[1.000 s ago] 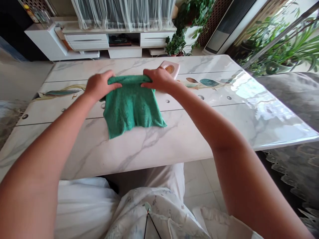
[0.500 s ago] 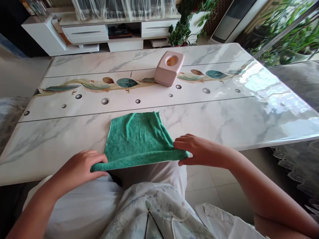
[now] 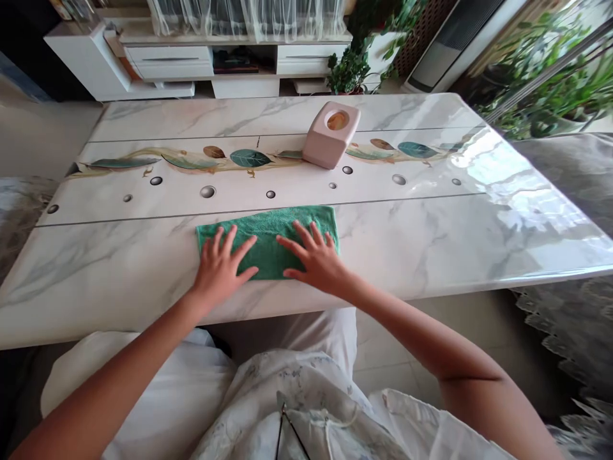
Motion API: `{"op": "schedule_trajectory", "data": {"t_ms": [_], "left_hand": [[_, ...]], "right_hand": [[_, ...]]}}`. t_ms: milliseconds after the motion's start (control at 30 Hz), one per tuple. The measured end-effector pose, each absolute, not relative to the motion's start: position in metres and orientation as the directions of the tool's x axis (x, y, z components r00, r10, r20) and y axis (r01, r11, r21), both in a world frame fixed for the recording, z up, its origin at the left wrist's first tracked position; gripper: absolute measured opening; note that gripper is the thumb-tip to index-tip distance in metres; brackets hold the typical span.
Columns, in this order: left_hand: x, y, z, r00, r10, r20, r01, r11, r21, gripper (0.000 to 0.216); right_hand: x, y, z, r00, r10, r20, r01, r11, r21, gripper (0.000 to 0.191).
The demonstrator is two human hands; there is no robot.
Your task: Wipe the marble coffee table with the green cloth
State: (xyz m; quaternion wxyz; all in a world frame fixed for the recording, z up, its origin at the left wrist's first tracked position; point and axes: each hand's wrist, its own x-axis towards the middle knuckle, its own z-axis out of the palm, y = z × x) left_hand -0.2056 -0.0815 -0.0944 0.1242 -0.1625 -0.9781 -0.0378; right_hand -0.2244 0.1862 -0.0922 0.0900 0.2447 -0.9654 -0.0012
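pressing flat, fingers spread, both hands (image 3: 268, 260) rest on the green towel (image 3: 268, 239).

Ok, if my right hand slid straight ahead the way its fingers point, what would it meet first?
Probably nothing: the right hand lies on the green towel, and beyond its far edge is bare table; the pink box seems off to the right.
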Motion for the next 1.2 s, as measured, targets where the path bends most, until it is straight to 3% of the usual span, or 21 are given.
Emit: {"op": "schedule_trajectory", "data": {"t_ms": [100, 233, 433, 500, 600, 667, 700, 800, 900, 967, 1100, 1200], "left_hand": [[-0.209, -0.073, -0.118, -0.919, 0.361, 0.157, 0.367, 0.93, 0.016, 0.061], [-0.263, -0.067, -0.113, -0.92, 0.362, 0.151, 0.372, 0.927, 0.042, 0.062], [-0.375, -0.044, -0.077, -0.975, 0.151, 0.165, 0.176, 0.972, 0.153, 0.06], [-0.365, -0.05, -0.078, -0.962, 0.209, 0.178, 0.237, 0.959, 0.153, 0.058], [-0.286, -0.072, -0.097, -0.894, 0.415, 0.166, 0.434, 0.895, 0.101, 0.054], [-0.215, -0.086, -0.116, -0.764, 0.597, 0.242, 0.617, 0.787, 0.008, 0.05], [-0.185, -0.091, -0.125, -0.709, 0.629, 0.319, 0.651, 0.758, -0.05, 0.047], [-0.152, -0.091, -0.138, -0.683, 0.636, 0.36, 0.64, 0.758, -0.124, 0.035], [-0.223, -0.078, -0.119, -0.794, 0.559, 0.238, 0.547, 0.828, -0.119, 0.031], [-0.303, -0.07, -0.094, -0.907, 0.387, 0.164, 0.371, 0.921, -0.122, 0.041], [-0.423, -0.063, -0.055, -0.973, 0.07, 0.218, 0.077, 0.997, 0.022, 0.052], [-0.41, -0.071, -0.059, -0.976, 0.134, 0.173, 0.133, 0.991, -0.02, 0.052]], "right_hand": [[-0.223, 0.172, -0.121, -0.884, -0.452, 0.122, -0.452, 0.891, 0.029, 0.073], [-0.286, 0.149, -0.111, -0.895, -0.424, 0.139, -0.43, 0.903, -0.017, 0.062], [-0.412, 0.113, -0.069, -0.89, -0.418, 0.181, -0.436, 0.897, -0.07, 0.057], [-0.403, 0.122, -0.069, -0.846, -0.507, 0.164, -0.523, 0.85, -0.07, 0.054], [-0.326, 0.156, -0.085, -0.705, -0.698, 0.123, -0.707, 0.705, -0.055, 0.045], [-0.26, 0.18, -0.102, -0.601, -0.782, 0.166, -0.796, 0.604, -0.037, 0.041], [-0.234, 0.188, -0.11, -0.563, -0.802, 0.198, -0.821, 0.57, -0.026, 0.041], [-0.216, 0.191, -0.121, -0.524, -0.821, 0.227, -0.845, 0.535, -0.015, 0.04], [-0.289, 0.163, -0.104, -0.631, -0.758, 0.168, -0.77, 0.638, -0.016, 0.038], [-0.363, 0.136, -0.081, -0.746, -0.639, 0.185, -0.653, 0.758, -0.014, 0.038], [-0.469, 0.095, -0.045, -0.851, -0.457, 0.257, -0.484, 0.873, -0.05, 0.04], [-0.45, 0.094, -0.049, -0.845, -0.498, 0.194, -0.511, 0.859, -0.021, 0.035]]}}
